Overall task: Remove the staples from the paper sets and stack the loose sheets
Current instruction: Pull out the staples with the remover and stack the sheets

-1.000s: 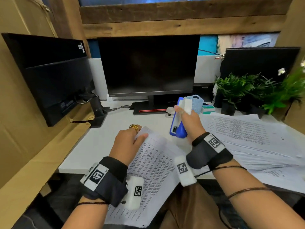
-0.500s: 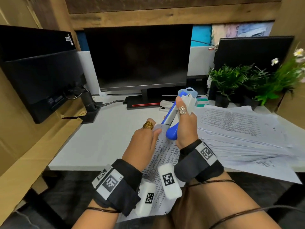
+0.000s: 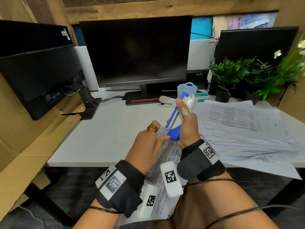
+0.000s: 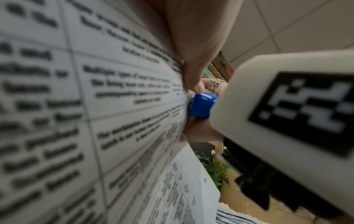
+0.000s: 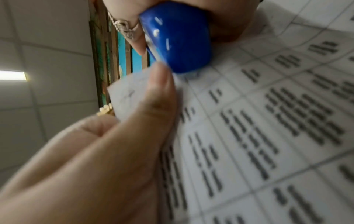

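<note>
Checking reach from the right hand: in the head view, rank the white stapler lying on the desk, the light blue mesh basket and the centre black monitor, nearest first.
1. White stapler, just left of the right hand.
2. Light blue mesh basket, behind it.
3. Centre black monitor, at the back.

Desk (image 3: 102,138) w/ monitor (image 3: 137,52) at back centre; 2nd monitor (image 3: 38,70) on left; plants (image 3: 234,75) back right; sheet pile (image 3: 239,129) on desk right, in front of plants; basket (image 3: 187,88) & stapler (image 3: 166,101) betw. monitor base & pile.
</note>
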